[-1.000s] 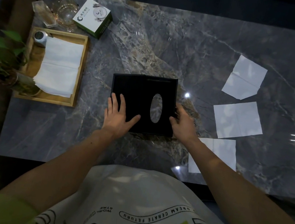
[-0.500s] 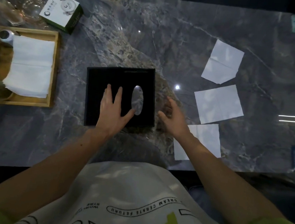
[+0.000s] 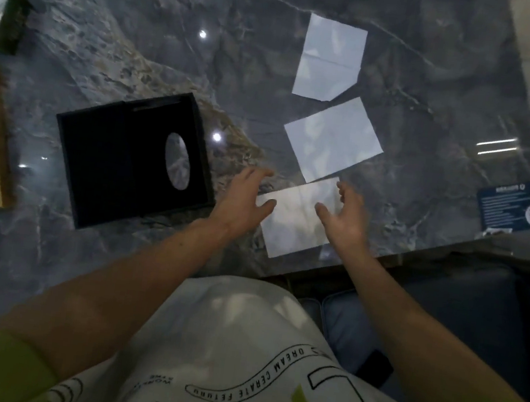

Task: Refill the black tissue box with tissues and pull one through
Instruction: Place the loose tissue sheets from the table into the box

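Dark marble bench (image 3: 145, 19). Black tissue box (image 3: 111, 162) lies flat left of centre, oval slot up. Three loose tissues (image 3: 331, 142) lie in a row to its right. Left hand (image 3: 243, 201) and right hand (image 3: 346, 217) flank the nearest tissue (image 3: 293, 227), fingers spread, gripping nothing; contact unclear.

Black tissue box (image 3: 111, 162) lies beside three flat tissues (image 3: 333, 139)
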Available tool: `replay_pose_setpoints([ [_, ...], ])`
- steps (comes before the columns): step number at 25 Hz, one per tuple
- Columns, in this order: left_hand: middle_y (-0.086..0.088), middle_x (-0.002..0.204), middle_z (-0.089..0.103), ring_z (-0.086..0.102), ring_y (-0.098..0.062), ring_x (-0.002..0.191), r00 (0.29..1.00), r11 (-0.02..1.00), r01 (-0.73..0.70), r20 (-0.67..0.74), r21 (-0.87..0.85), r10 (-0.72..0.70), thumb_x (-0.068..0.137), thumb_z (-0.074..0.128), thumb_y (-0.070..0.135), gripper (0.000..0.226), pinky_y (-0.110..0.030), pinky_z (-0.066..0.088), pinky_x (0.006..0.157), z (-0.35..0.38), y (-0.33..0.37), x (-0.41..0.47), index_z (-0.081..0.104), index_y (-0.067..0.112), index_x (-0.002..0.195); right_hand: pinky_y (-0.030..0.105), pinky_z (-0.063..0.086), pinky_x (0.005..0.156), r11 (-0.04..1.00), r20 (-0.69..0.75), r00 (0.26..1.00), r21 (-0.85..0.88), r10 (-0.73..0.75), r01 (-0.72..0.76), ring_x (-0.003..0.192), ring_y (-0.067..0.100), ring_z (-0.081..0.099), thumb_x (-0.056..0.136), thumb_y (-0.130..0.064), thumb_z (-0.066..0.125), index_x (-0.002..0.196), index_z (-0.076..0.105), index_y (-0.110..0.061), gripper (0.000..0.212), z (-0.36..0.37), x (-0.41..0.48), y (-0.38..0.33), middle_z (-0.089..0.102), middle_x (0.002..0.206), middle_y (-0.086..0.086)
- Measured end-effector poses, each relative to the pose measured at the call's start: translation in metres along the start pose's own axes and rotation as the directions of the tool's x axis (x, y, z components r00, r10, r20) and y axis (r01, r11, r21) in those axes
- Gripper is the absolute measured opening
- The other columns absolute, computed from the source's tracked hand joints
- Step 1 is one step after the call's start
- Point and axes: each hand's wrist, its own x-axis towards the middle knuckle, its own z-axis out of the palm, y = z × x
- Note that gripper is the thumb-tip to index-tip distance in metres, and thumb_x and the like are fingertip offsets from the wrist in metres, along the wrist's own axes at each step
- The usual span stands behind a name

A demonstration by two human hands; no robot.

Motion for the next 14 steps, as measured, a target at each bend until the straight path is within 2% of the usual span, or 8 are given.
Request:
replay_pose_setpoints([
  [2,-0.012,0.134,0.049,0.049,-0.025,0.121,0.997,0.997,0.062,0.046,0.033,-0.064,0.085,0.069,0.022,0.054,-0.019,0.033,0.094,0.013,0.007,0.013,0.048,0.01,0.134,0.041,0.043,0.104,1.0,-0.027,0.999,-0.012,0.026,-0.026,0.119,0.027,0.049,0.085,-0.021,0.07,0.134,0.048,-0.008,0.056,-0.007,-0.005,0.015,0.048,0.131,0.015],
  [5,-0.012,0.135,0.046,0.047,-0.026,0.122,0.986,0.989,0.109,0.113,0.105,-0.121,0.084,0.07,0.025,0.058,-0.031,0.04,0.099,0.028,0.012,0.03,0.046,0.011,0.135,0.035,0.039,0.104,0.995,-0.027,0.995,-0.029,0.099,-0.099,0.124,0.029,0.046,0.086,-0.022,0.07,0.138,0.044,-0.006,0.06,-0.012,-0.011,0.033,0.044,0.134,0.017],
  [10,-0.014,0.131,0.048,0.048,-0.03,0.121,0.981,0.981,0.113,0.137,0.159,-0.136,0.083,0.07,0.024,0.054,-0.041,0.043,0.1,0.049,0.013,0.039,0.047,0.011,0.13,0.039,0.045,0.098,0.987,0.0,0.988,-0.047,0.153,-0.153,0.117,0.029,0.05,0.081,-0.026,0.073,0.13,0.047,-0.01,0.058,-0.01,-0.011,0.042,0.048,0.128,0.014],
  [14,-0.012,0.127,0.052,0.056,-0.028,0.11,0.97,0.972,0.172,0.142,0.163,-0.195,0.082,0.071,0.021,0.05,-0.044,0.049,0.094,0.056,0.014,0.033,0.046,0.015,0.125,0.046,0.053,0.089,0.98,0.03,0.981,-0.062,0.192,-0.189,0.105,0.028,0.06,0.08,-0.029,0.073,0.123,0.047,-0.018,0.052,0.0,-0.009,0.038,0.061,0.116,0.009],
])
